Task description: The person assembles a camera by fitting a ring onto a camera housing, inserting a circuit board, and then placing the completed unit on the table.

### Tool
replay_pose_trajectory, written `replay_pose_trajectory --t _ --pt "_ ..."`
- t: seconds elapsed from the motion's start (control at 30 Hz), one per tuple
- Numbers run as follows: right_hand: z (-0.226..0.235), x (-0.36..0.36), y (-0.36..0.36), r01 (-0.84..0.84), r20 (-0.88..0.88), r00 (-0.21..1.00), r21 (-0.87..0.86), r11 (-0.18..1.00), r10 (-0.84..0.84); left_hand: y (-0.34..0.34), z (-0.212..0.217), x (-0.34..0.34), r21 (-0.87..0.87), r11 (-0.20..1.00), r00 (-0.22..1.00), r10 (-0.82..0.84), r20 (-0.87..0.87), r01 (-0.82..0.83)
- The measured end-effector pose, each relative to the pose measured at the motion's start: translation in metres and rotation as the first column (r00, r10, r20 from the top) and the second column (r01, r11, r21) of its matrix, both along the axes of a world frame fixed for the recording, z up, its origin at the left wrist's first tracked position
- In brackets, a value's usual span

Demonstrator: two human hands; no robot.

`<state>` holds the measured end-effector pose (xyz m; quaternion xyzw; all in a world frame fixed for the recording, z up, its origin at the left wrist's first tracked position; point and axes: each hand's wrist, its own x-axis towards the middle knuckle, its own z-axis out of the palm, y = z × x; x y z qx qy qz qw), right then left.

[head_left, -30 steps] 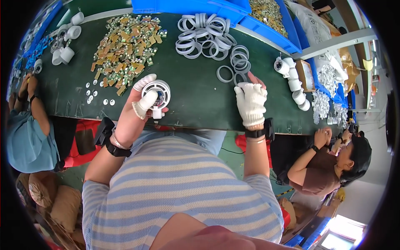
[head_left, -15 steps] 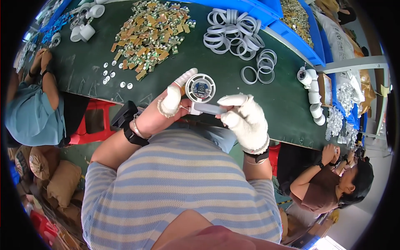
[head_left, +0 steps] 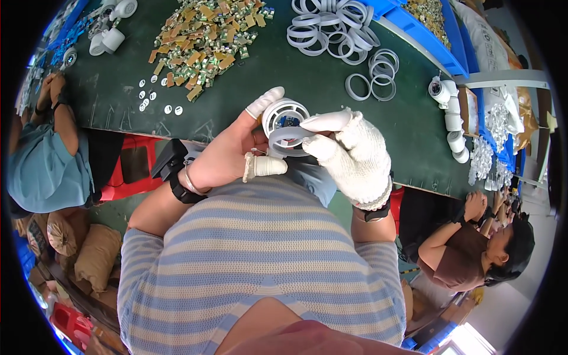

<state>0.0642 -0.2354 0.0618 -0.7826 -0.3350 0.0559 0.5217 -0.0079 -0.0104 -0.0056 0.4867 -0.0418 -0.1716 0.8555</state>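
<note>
My left hand, bare except for white covers on the thumb and a finger, is closed around a round white housing. A small blue circuit board shows inside its open face. In a white knit glove, my right hand pinches a translucent grey ring between thumb and fingers. The ring is tilted and overlaps the near side of the housing's face. Whether the two parts are touching is hard to see. The right fingertips cover part of the ring and the board.
On the dark green table lie a heap of small circuit boards, a pile of grey rings and several white discs. White housings line the right edge by blue bins. Co-workers sit at both sides.
My right hand has turned the ring from edge-on to more face-on and brought it over the housing's near side. My left thumb has swung down toward me, and the housing has tilted.
</note>
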Motion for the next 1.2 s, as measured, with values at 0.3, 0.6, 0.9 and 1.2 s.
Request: replay_pose_trajectory --t 0.3,0.6,0.9,1.2 --pt "0.002 0.002 0.002 -0.038 -0.031 0.999 -0.039 0.999 0.037 -0.004 -0.005 -0.001 0.035 0.998 0.998 0.042 0.045 -0.044" --pt "-0.015 0.002 0.010 0.139 0.173 0.977 -0.064 0.988 -0.126 -0.007 0.002 -0.006 0.107 0.988 0.991 0.102 0.088 -0.112" --pt "-0.048 -0.002 0.029 -0.025 0.465 0.879 -0.171 0.985 0.103 0.003 -0.009 -0.003 0.540 0.807 0.829 -0.120 0.547 -0.240" --pt "-0.044 0.044 -0.002 0.154 -0.104 0.975 -0.326 0.933 -0.197 0.083 0.006 0.002 0.783 0.207 0.810 0.164 0.563 -0.586"
